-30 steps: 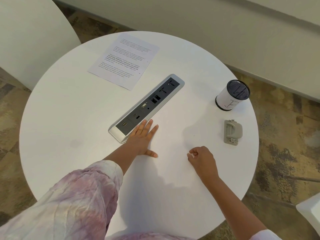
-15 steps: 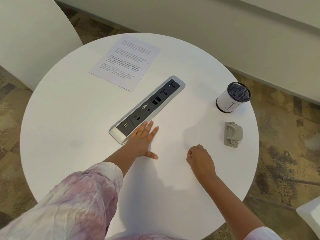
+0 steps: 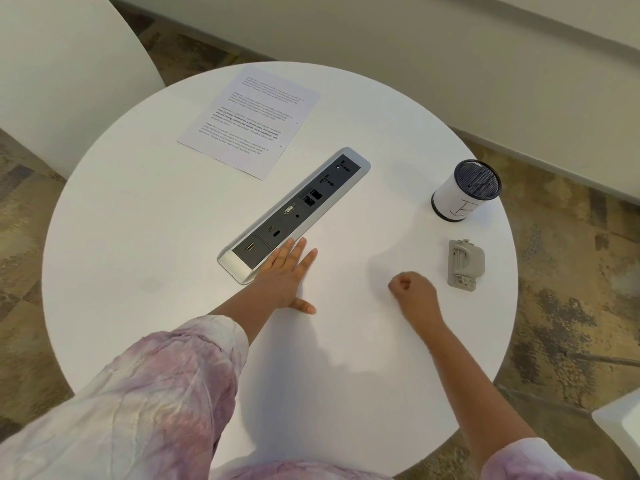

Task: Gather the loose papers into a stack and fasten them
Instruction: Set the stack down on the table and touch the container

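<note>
My left hand [image 3: 284,275] lies flat beside the socket strip [image 3: 294,213]; my right hand [image 3: 412,292], fisted, is near the stapler [image 3: 465,265]; papers [image 3: 249,121] beyond the strip.

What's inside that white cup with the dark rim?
The cup shows only dark mesh inside, with a thin bent wire, perhaps a clip. Its bottom is hidden by the wall.

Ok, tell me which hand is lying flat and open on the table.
The left hand: its fingers are spread flat beside the socket strip. The right hand is curled into a fist, holding nothing.
</note>
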A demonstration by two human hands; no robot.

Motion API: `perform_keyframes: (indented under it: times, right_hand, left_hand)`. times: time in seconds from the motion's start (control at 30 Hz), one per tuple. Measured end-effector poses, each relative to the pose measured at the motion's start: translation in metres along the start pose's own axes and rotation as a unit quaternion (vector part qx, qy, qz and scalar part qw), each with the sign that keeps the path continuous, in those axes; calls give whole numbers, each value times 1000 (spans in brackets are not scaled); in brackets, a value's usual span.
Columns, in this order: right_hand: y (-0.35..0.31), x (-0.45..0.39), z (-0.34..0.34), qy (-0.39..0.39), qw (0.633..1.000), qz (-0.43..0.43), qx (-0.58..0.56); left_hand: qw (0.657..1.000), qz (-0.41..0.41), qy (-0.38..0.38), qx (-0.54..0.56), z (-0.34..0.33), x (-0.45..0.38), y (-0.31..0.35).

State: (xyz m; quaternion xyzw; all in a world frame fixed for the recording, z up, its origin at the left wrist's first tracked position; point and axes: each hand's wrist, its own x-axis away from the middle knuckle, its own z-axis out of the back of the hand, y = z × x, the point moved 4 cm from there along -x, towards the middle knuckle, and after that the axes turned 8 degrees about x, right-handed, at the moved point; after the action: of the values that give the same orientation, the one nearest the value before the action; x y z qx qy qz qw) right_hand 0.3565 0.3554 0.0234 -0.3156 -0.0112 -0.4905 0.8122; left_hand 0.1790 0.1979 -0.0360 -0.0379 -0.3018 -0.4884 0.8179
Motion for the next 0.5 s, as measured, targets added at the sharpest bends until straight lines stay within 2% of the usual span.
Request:
perform_keyframes:
  times: [0.1, 0.2, 0.3, 0.43, 0.5]
  right_hand:
    - [-7, -23, 36, 60, 996, -12, -69]
    - [-14, -52, 81, 122, 988, -13, -89]
    - [-22, -78, 122, 140, 983, -15, -115]
    - [-10, -107, 151, 158, 937, -139, -280]
    - [-3, -120, 155, 151, 922, -175, -312]
  left_hand:
    - [1000, 9, -12, 4, 2, 0, 1]
    - [1000, 11, -20, 8, 3, 0, 3]
    - [1000, 13, -27, 3, 4, 0, 3]
    - [1000, 13, -25, 4, 2, 0, 2]
    - [1000, 14, -26, 3, 2, -1, 1]
